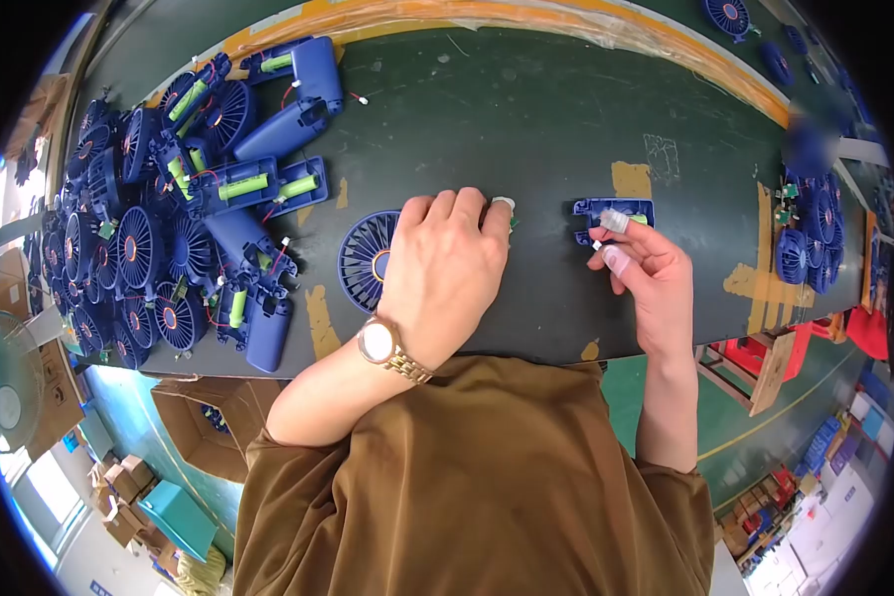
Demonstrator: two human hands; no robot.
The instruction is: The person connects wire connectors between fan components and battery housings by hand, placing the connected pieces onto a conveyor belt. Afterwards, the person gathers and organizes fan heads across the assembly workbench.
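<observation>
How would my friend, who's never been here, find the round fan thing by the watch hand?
Start at the dark green table and its big left-hand heap of blue parts. Just right of that heap is the left hand, wearing a gold watch. The blue spoked fan piece is partly under it, apart from the crowded round ones.

So the left hand (452, 258) is palm-down with its fingers together and curled under, gold watch on that wrist — and the right hand (651, 273) is kinda half-turned, thumb and index finger pinched close, both wrapped in whitish tape at the tips, forearms coming in bent.
</observation>
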